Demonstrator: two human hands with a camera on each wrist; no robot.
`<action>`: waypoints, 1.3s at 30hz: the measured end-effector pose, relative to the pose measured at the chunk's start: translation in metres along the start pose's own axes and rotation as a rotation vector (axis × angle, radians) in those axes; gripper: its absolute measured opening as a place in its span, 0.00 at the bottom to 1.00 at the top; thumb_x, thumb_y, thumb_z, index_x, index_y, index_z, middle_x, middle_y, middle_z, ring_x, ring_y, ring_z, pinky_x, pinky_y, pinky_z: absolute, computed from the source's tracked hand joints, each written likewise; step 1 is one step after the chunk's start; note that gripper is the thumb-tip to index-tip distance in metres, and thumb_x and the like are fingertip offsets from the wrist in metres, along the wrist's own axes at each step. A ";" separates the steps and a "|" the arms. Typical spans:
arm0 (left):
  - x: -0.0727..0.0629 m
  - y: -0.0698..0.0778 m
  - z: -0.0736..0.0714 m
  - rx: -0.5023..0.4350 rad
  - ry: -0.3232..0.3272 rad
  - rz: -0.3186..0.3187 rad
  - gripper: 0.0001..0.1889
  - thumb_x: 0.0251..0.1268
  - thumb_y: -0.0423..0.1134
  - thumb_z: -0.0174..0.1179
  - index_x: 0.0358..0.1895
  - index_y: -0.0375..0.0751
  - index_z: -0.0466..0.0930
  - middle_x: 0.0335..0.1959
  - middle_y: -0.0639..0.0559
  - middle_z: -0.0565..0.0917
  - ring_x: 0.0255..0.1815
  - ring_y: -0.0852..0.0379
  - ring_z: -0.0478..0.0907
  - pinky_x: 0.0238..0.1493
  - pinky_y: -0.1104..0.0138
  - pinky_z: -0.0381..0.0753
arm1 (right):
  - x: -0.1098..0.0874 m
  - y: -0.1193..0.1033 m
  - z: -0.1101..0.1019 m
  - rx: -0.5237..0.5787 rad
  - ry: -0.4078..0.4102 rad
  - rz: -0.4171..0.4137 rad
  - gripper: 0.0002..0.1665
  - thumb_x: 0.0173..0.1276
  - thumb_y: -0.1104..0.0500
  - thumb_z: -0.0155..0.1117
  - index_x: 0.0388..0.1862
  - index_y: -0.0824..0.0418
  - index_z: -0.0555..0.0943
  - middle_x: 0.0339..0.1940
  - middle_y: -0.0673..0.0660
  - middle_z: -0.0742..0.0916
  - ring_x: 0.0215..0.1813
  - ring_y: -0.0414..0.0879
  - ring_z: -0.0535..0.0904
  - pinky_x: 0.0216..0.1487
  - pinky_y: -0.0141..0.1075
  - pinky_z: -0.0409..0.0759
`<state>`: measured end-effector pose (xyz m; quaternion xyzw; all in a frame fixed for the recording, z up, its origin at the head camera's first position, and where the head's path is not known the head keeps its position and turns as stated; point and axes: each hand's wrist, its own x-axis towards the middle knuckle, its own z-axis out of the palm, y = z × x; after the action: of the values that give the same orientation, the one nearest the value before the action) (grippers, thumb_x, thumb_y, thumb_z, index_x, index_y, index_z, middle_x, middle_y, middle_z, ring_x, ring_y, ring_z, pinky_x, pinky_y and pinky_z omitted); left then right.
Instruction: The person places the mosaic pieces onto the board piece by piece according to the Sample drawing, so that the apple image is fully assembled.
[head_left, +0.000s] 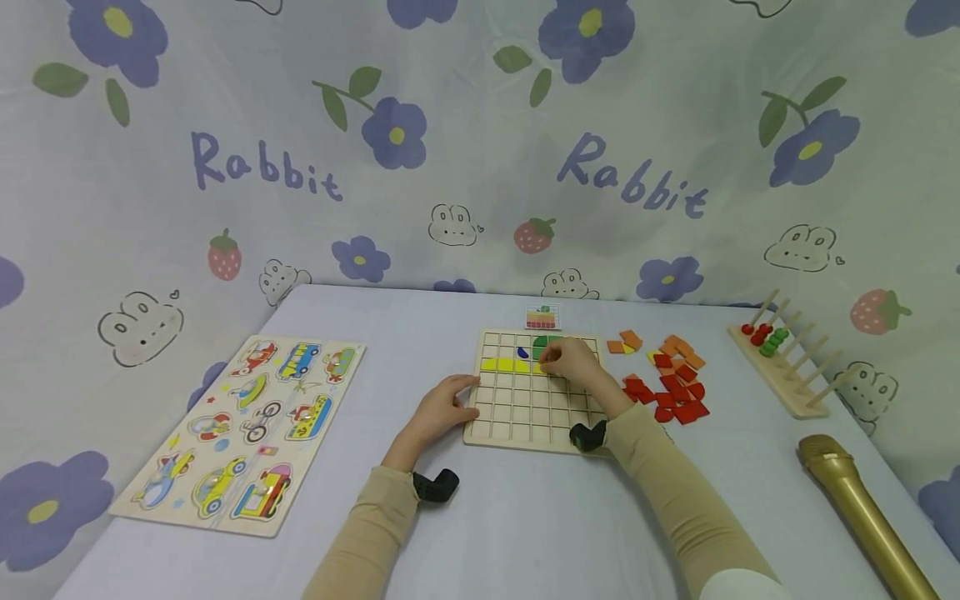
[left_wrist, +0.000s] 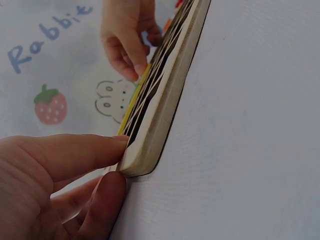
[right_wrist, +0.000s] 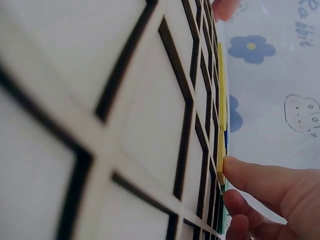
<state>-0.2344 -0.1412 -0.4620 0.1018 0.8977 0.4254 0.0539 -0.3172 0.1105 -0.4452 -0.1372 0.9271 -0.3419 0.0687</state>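
A square wooden grid board [head_left: 513, 417] lies on the table, with a row of yellow tiles [head_left: 506, 365], a small blue piece [head_left: 522, 353] and green pieces [head_left: 542, 341] in its upper part. Along the board's left edge rests my left hand [head_left: 441, 410]; in the left wrist view the index finger [left_wrist: 95, 150] and thumb [left_wrist: 107, 200] touch the rim, fairly straight. My right hand [head_left: 573, 367] pinches a yellow tile [right_wrist: 221, 167] at the right end of the yellow row. The fingers partly hide that tile in the head view.
Red tiles [head_left: 681, 390] and orange tiles [head_left: 678, 348] lie loose right of the board. Behind it is a small pattern card [head_left: 542, 317]. A vehicle puzzle board [head_left: 247, 433] is at left; a pegged bead rack [head_left: 787, 367] and gold microphone [head_left: 855, 492] are at right.
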 end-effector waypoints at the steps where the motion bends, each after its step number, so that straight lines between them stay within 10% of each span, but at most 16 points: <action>1: 0.000 0.000 0.000 -0.001 0.001 -0.002 0.29 0.52 0.34 0.65 0.61 0.40 0.72 0.62 0.44 0.70 0.26 0.60 0.67 0.28 0.68 0.68 | 0.000 0.000 0.000 0.006 0.005 0.000 0.05 0.59 0.60 0.66 0.34 0.59 0.83 0.31 0.54 0.82 0.34 0.46 0.73 0.37 0.38 0.71; 12: -0.001 -0.005 -0.002 0.012 0.015 -0.005 0.28 0.52 0.35 0.65 0.61 0.40 0.72 0.61 0.44 0.71 0.26 0.60 0.67 0.28 0.68 0.68 | -0.009 0.009 -0.019 0.115 0.065 0.053 0.13 0.62 0.56 0.64 0.44 0.60 0.81 0.36 0.57 0.80 0.36 0.49 0.73 0.34 0.36 0.71; 24: 0.000 -0.007 0.001 0.014 0.011 -0.018 0.28 0.52 0.35 0.66 0.61 0.41 0.72 0.62 0.45 0.70 0.26 0.59 0.68 0.27 0.68 0.69 | -0.042 0.070 -0.066 0.121 0.218 0.235 0.20 0.66 0.58 0.58 0.54 0.66 0.75 0.50 0.66 0.78 0.49 0.57 0.72 0.45 0.45 0.72; 30: -0.001 -0.008 0.003 0.015 -0.013 -0.022 0.29 0.53 0.36 0.65 0.61 0.41 0.72 0.62 0.44 0.70 0.26 0.60 0.68 0.27 0.68 0.69 | -0.059 0.090 -0.078 -0.123 0.347 0.376 0.20 0.63 0.57 0.60 0.51 0.66 0.78 0.49 0.69 0.79 0.50 0.66 0.71 0.48 0.53 0.69; 39: 0.001 -0.004 0.004 0.014 0.003 -0.014 0.28 0.53 0.36 0.66 0.61 0.42 0.72 0.62 0.46 0.70 0.26 0.59 0.67 0.27 0.68 0.69 | -0.061 0.094 -0.080 -0.328 0.334 0.428 0.19 0.60 0.57 0.61 0.49 0.64 0.79 0.47 0.72 0.79 0.47 0.69 0.70 0.45 0.56 0.68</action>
<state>-0.2354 -0.1405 -0.4679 0.0951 0.9014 0.4188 0.0548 -0.2961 0.2469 -0.4442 0.1099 0.9762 -0.1835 -0.0372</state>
